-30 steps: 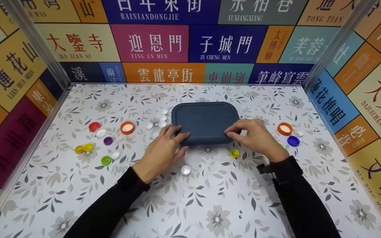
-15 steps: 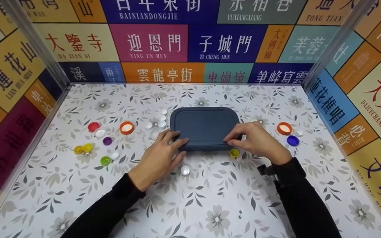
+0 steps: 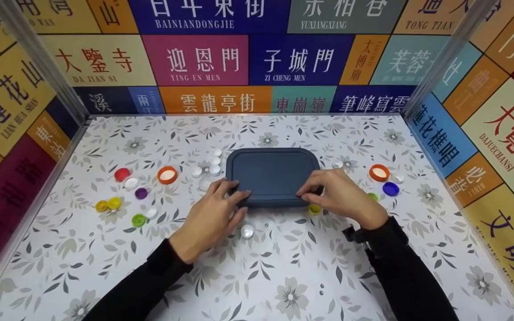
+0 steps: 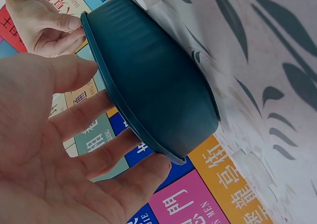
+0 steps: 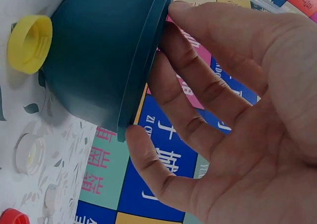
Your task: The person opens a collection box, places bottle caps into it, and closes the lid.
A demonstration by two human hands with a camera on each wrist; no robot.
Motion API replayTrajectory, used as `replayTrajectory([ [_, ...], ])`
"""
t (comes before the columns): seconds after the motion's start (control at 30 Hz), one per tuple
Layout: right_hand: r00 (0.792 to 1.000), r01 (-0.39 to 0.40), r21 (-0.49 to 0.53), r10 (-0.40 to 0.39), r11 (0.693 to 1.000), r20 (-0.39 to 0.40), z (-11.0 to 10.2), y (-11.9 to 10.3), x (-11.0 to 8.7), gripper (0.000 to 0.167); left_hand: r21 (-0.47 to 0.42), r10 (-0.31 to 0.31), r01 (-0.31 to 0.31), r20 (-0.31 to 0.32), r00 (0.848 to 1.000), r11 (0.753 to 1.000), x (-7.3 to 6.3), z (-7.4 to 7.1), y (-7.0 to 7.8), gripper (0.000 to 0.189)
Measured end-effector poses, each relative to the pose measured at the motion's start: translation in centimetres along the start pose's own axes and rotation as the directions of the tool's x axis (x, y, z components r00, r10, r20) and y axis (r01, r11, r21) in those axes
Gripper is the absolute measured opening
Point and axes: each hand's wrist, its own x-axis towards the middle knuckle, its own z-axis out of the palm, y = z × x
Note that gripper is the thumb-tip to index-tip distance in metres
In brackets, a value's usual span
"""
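A dark blue lidded food container (image 3: 272, 176) stands on the table in the middle of the head view; the lid covers whatever is inside. My left hand (image 3: 210, 218) is at its near left corner, with fingertips touching the lid's rim. In the left wrist view those fingers reach toward the rim (image 4: 133, 122) and stay fairly straight. At the near right corner, my right hand (image 3: 339, 196) has its thumb and index finger close together on the lid. The right wrist view shows its fingers only gently bent against the rim. A yellow bottle cap (image 5: 29, 44) lies by the container's wall.
Several loose caps lie left, among them a red cap (image 3: 122, 174), a purple cap (image 3: 141, 193) and a green cap (image 3: 138, 220). An orange ring-shaped cap (image 3: 379, 172) and a blue cap (image 3: 391, 189) lie right. A silvery cap (image 3: 247, 231) lies in front. Printed walls (image 3: 194, 58) enclose the table.
The container has shifted a little toward me, with both hands moving along on it, and now partly hides the yellow cap in the head view. The head view has turned slightly.
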Motion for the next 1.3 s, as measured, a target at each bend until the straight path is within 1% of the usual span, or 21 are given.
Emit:
replayTrajectory([
  [0.17,0.999,-0.01,-0.004,0.01,1.0,0.031,0.3,-0.7,0.2,0.015,0.016,0.001,-0.001,-0.008,1.0,1.0,-0.7,-0.1,-0.1,0.043],
  [0.3,0.999,-0.023,-0.011,0.024,1.0,0.043,0.4,-1.1,0.3,0.015,0.022,0.006,-0.006,-0.016,1.0,1.0,-0.9,-0.2,-0.3,0.043],
  [0.67,1.0,-0.025,-0.033,0.025,0.999,0.015,0.8,-1.3,0.3,0.013,0.014,0.024,-0.023,-0.021,0.999,1.0,-0.6,-0.3,-0.6,0.044],
  [0.8,1.0,-0.017,-0.058,0.017,0.998,-0.007,1.1,-1.3,0.3,0.019,-0.008,0.038,-0.039,-0.028,0.999,0.999,-0.4,-0.3,-0.9,0.049],
  [0.87,1.0,0.002,-0.079,-0.004,0.997,-0.027,1.2,-1.4,0.3,0.024,-0.032,0.04,-0.04,-0.016,0.999,0.999,-0.1,-0.3,-1.2,0.059],
  [0.97,0.998,0.034,-0.105,-0.04,0.994,-0.056,1.5,-1.5,0.3,0.032,-0.088,0.015,-0.013,0.029,0.999,0.996,0.4,-0.1,-1.9,0.086],
  [1.03,0.996,0.05,-0.125,-0.059,0.991,-0.071,1.8,-1.7,0.3,0.039,-0.136,-0.016,0.026,0.071,0.997,0.99,0.9,0.0,-2.4,0.105],
  [1.13,0.993,0.079,-0.166,-0.092,0.983,-0.073,2.4,-2.1,0.3,0.05,-0.214,-0.068,0.094,0.127,0.99,0.972,1.9,0.3,-3.1,0.129],
  [1.2,0.991,0.101,-0.2,-0.115,0.975,-0.061,2.9,-2.5,0.4,0.059,-0.251,-0.099,0.138,0.163,0.982,0.958,2.6,0.5,-3.6,0.141],
  [1.3,0.988,0.136,-0.245,-0.149,0.96,-0.035,3.9,-3.1,0.6,0.071,-0.277,-0.131,0.186,0.208,0.969,0.943,3.6,0.8,-4.3,0.152],
])
